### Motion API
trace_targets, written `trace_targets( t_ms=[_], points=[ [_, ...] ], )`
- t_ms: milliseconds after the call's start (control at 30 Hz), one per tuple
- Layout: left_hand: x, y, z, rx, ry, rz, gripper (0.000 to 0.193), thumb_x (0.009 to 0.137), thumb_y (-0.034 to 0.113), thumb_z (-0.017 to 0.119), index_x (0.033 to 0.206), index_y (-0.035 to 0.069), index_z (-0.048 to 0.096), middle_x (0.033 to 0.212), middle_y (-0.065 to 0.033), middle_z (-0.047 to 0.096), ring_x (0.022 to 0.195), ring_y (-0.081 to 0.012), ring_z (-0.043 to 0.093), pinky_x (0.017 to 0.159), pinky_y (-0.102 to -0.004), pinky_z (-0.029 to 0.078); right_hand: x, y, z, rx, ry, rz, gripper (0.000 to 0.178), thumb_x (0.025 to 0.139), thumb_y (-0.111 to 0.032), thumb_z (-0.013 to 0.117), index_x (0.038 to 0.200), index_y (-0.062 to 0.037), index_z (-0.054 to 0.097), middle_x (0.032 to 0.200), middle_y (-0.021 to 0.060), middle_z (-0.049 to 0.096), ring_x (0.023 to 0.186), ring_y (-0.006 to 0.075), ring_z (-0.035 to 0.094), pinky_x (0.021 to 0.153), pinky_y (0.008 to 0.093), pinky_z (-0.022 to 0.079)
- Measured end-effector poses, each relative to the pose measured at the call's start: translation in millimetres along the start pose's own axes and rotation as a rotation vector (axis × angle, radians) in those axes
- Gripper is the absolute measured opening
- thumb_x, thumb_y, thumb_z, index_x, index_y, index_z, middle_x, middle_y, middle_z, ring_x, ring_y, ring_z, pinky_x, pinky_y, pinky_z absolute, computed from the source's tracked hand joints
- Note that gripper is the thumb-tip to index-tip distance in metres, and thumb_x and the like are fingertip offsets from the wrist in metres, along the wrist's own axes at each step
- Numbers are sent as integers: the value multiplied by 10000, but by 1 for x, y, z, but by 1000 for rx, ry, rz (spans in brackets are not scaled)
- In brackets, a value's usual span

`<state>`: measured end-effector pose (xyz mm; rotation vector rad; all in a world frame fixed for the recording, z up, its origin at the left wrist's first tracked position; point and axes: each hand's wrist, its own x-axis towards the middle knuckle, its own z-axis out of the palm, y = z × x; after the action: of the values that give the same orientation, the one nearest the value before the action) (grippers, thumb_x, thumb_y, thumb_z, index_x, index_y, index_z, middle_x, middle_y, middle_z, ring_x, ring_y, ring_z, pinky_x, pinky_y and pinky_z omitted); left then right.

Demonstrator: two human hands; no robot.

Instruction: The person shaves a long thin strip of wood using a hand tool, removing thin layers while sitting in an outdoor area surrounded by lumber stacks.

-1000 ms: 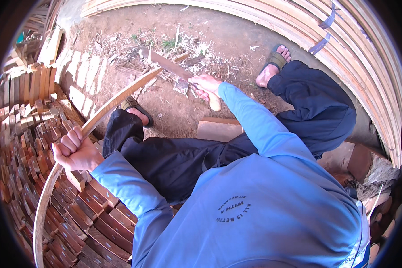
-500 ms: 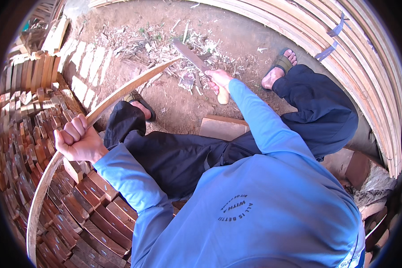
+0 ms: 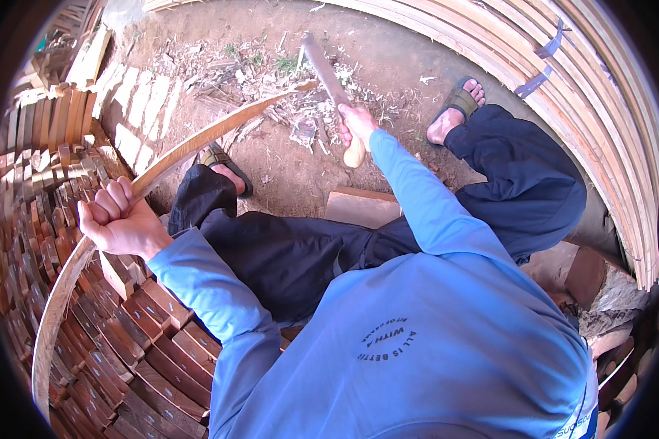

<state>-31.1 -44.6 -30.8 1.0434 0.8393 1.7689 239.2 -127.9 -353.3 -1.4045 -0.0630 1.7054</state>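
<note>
My left hand (image 3: 121, 223) is closed in a fist round a long, pale wooden strip (image 3: 198, 141). The strip looks bowed, though the lens bends edges too; it runs from the lower left up to the middle of the view. In my right hand (image 3: 357, 123) is a machete (image 3: 326, 71) with a broad flat blade and a light wooden handle, whose butt shows below the fingers. The blade points away from me, just right of the strip's far end. Whether the two touch, I cannot tell.
Stacked reddish-brown wood pieces (image 3: 146, 322) fill the left side. Long pale boards (image 3: 564, 95) curve along the right. Wood shavings (image 3: 307, 132) litter the dirt ground between my sandalled feet. A wooden block (image 3: 362, 208) lies just beyond my lap.
The machete has swung more upright, its tip moving up and right. My left hand has shifted slightly left and up, and the strip's far end sits higher and farther right.
</note>
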Motion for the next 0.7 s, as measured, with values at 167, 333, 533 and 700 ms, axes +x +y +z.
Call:
trace_targets(
  t_ms=[167, 333, 533, 700],
  points=[
    [-2, 4, 9, 84, 106, 59, 477, 906, 196, 446, 562, 171, 117, 514, 24, 91, 501, -117, 77, 494, -302, 148, -8, 20, 31, -135, 143, 78, 306, 958, -294, 492, 758, -63, 482, 556, 11, 457, 396, 128, 421, 384, 359, 432],
    [-1, -5, 9, 42, 100, 11, 471, 909, 193, 440, 572, 168, 113, 522, 25, 91, 505, -116, 82, 494, -302, 147, -13, 16, 6, -152, -44, 122, 301, 949, -300, 495, 759, -68, 483, 557, 10, 456, 419, 121, 433, 402, 337, 427],
    [1, -9, 14, 50, 84, 15, 466, 903, 200, 443, 572, 171, 116, 521, 30, 100, 501, -117, 85, 496, -300, 153, 4, 19, 5, 73, 169, 40, 304, 969, -286, 456, 777, -51, 467, 558, 15, 446, 438, 134, 448, 415, 339, 435],
    [-1, 1, 8, 92, 139, 45, 466, 905, 199, 436, 570, 170, 113, 522, 24, 98, 504, -117, 83, 501, -299, 160, -21, 26, 25, -32, -122, 178, 299, 957, -299, 489, 777, -61, 487, 557, 6, 444, 416, 126, 419, 404, 324, 386]
  ],
)
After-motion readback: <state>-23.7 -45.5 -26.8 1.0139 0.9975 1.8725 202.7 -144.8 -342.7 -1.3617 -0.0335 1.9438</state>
